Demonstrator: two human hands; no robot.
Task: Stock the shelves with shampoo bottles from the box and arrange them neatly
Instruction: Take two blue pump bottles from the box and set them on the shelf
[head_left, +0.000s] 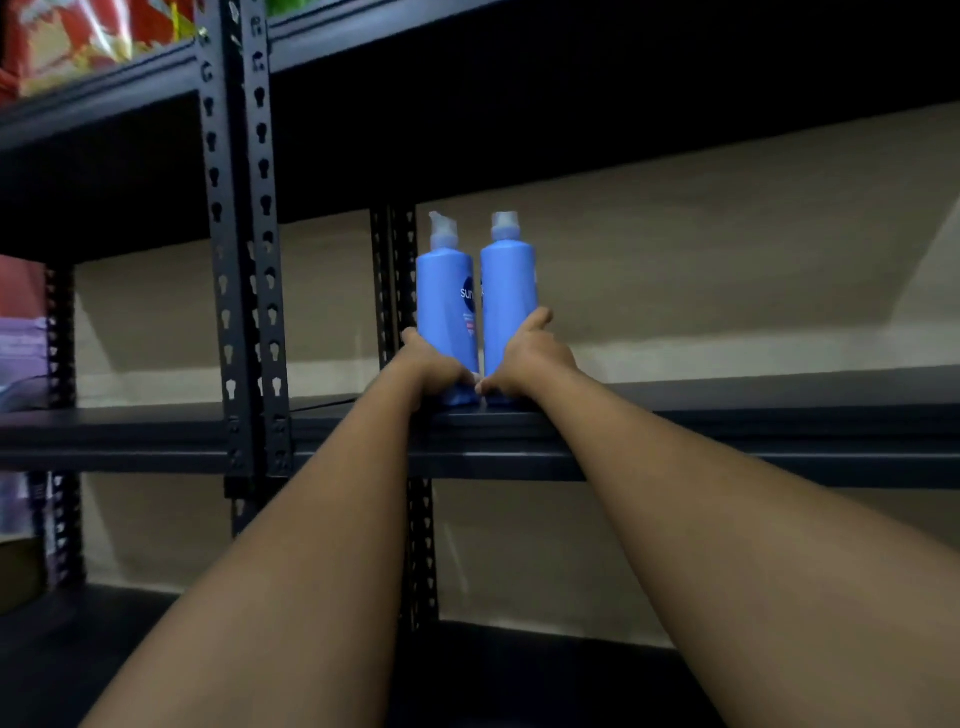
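We had both arms out to the middle shelf (727, 415), one blue bottle per hand. The left hand (434, 369) gripped the left bottle (448, 306) low on its body, fingers wrapped round the base; the right hand (524, 358) held the right bottle (509, 296) the same way, thumb up its right side. Both bottles stood upright, bases on or just at the shelf's front edge, side by side & nearly touching, caps up. A low grip like that, we judged, kept them steady while they were squared up as a pair. They sat just right of the rack's upright post (400, 270), prob. as the start of a row, w/ bare shelf running off to the right.

Hard to read: only part of the left bottle's label showed, the letters "sun"; the right bottle's label faced away or was cut off. Whether the bases were fully down or a touch above the shelf we couldn't tell, since the hands covered them. Most fingers were hidden behind the bottles. The box wasn't in view. Red & yellow packs (78, 41) on the top shelf & purple goods (21, 343) at far left were blurred, cropped by the edge.
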